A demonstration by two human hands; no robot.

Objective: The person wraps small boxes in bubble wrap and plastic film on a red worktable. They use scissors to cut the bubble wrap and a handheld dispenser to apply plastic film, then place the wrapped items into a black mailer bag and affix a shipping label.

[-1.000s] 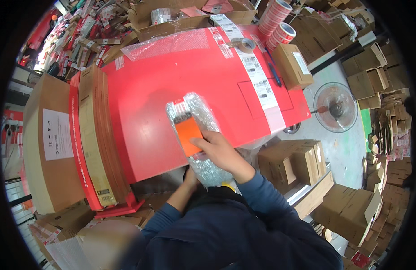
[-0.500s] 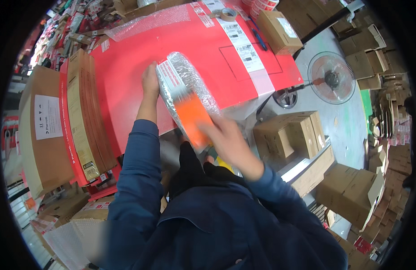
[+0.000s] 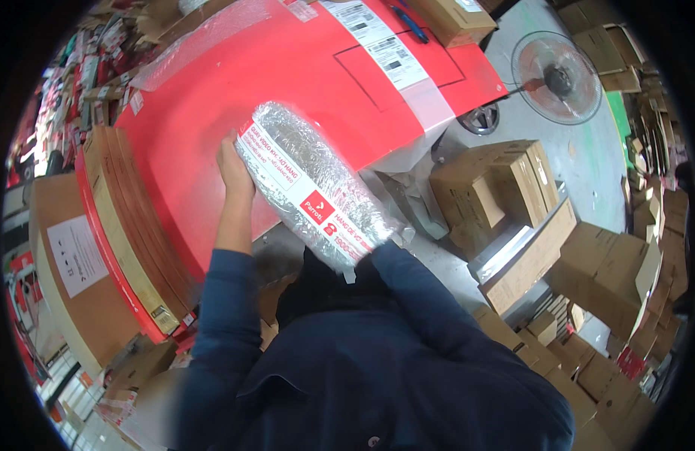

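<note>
Orange flat piece gone from sight since the last frame; bubble-wrapped parcel [image 3: 306,143] now lower in view, printed strip [image 3: 298,192] uppermost. Right hand hidden at parcel's near end, grip untellable. Left hand [image 3: 235,167] clamped on its 10 o'clock side, probably steadying the long bundle. Parcel held at 12, across red table's [image 3: 189,120] near edge. Slim cartons [image 3: 141,203] at 10 o'clock, on edge, perhaps saving room. Fan [image 3: 556,79] beyond, toward 1.
</note>
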